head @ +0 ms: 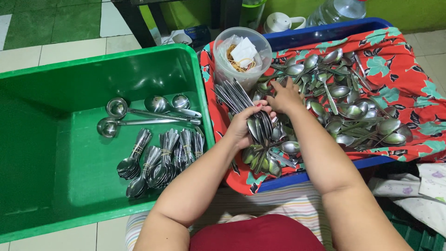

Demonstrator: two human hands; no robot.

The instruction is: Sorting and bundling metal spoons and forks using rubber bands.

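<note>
Two hands at work among loose spoons, one stack held and growing

One stack of steel spoons [253, 114] sits in the left hand [244, 128], fingers wrapped closed around it near the bowls, handles fanning up and away toward the clear plastic tub [241, 56]. The right hand [284, 96] lies palm down on the loose spoon heap [344, 102], fingers spread and resting among the handles; whether it has pinched a spoon cannot be told from this angle, since the fingertips are buried in the pile.

Judgement on the step: gathering is under way, with the stack only partly built and no band on it. The next move appears to call for picking a single spoon clear of its neighbours and nesting it bowl-to-bowl against the held stack without loosening the left grip.

Surroundings, working outward. The heap lies on a red floral cloth [409, 60] draped over a blue crate [325, 29]. The tub stands at the cloth's near-left corner and holds what look like rubber bands and a folded paper. Just beside the crate, on the left, a green bin [28, 139] contains banded spoon bundles [160, 160] and three ladles [139, 111] lying flat.

Room: pale floor tiles [51, 51], green ones further off, a white lidded mug [281, 21] and a clear water bottle [337, 10] behind the crate, crumpled printed fabric [413, 190] at lower right
</note>
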